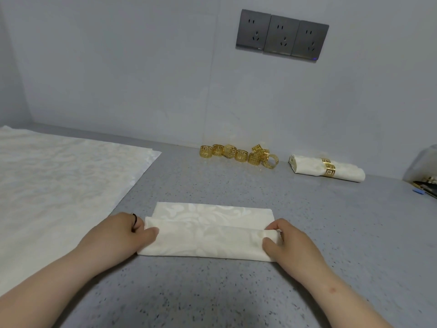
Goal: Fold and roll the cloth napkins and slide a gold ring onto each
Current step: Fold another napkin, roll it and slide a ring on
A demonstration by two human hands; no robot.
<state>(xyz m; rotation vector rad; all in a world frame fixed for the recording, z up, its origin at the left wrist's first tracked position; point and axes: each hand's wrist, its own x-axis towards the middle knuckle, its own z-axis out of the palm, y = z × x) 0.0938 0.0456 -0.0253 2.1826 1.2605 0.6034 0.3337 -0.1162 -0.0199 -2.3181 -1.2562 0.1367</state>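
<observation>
A cream patterned napkin (pixel 208 233) lies folded into a long strip on the grey speckled counter (pixel 212 292), its near edge turned over toward the far side. My left hand (pixel 125 233) pinches the fold's left end, thumb on top. My right hand (pixel 283 240) pinches the right end the same way. Several gold rings (pixel 238 155) lie in a loose row by the wall. To their right rest finished rolled napkins (pixel 326 168) with gold rings around them.
A stack of flat cream napkins (pixel 59 181) covers the counter's left side. Three grey wall sockets (pixel 282 35) sit above the rings. At the right edge stands a partly seen glossy object with dark items (pixel 425 178).
</observation>
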